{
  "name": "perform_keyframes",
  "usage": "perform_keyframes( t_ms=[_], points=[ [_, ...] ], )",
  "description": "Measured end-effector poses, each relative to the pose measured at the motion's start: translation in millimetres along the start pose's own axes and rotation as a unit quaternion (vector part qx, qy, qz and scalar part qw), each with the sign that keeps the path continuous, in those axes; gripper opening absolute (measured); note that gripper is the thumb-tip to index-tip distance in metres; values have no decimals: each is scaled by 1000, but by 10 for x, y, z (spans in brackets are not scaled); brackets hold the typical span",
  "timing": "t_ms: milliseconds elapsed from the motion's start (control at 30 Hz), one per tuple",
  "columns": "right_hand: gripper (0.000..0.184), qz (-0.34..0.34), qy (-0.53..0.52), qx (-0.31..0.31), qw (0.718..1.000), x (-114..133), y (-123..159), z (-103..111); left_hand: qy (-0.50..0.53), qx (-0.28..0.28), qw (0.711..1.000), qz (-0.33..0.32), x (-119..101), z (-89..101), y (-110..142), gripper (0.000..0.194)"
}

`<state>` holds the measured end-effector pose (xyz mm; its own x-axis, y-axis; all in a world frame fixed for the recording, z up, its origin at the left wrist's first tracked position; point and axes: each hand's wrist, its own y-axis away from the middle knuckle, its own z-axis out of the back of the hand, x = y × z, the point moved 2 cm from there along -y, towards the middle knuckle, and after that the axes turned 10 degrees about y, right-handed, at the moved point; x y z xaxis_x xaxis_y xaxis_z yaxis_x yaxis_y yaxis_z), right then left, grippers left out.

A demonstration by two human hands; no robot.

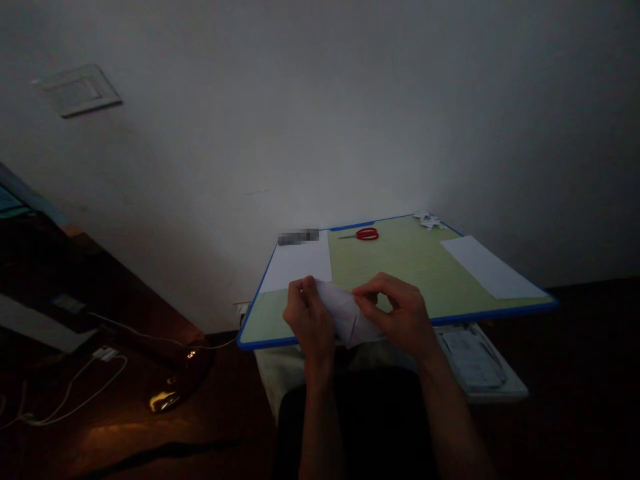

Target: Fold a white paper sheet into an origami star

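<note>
The left hand had its fingers closed on the left end of the folded white paper; the right hand pinched its right side, thumb to forefinger. The paper slanted lengthwise between them, nothing intervening, at the tabletop's near edge. Beyond lay a left-hand sheet, red-handled scissors, paper scraps.
</note>
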<state>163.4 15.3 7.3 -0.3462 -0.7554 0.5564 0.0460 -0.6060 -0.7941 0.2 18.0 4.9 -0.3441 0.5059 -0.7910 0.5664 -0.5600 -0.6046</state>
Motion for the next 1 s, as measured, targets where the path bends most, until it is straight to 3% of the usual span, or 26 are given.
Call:
perform_keyframes(
  t_ms=[133,300,667,1000],
  points=[
    [13,-13,1,-42,999,45,-14,-36,63,-7,997,43,-9,-43,30,49],
    [12,-14,20,-78,997,130,-25,-45,77,33,994,62,-52,-133,98,59],
    [14,-9,17,-83,996,171,-13,-136,45,9,998,46,16,-39,33,56],
    [10,-62,14,-155,986,201,18,-112,103,42,992,63,1,-123,93,59]
  ],
)
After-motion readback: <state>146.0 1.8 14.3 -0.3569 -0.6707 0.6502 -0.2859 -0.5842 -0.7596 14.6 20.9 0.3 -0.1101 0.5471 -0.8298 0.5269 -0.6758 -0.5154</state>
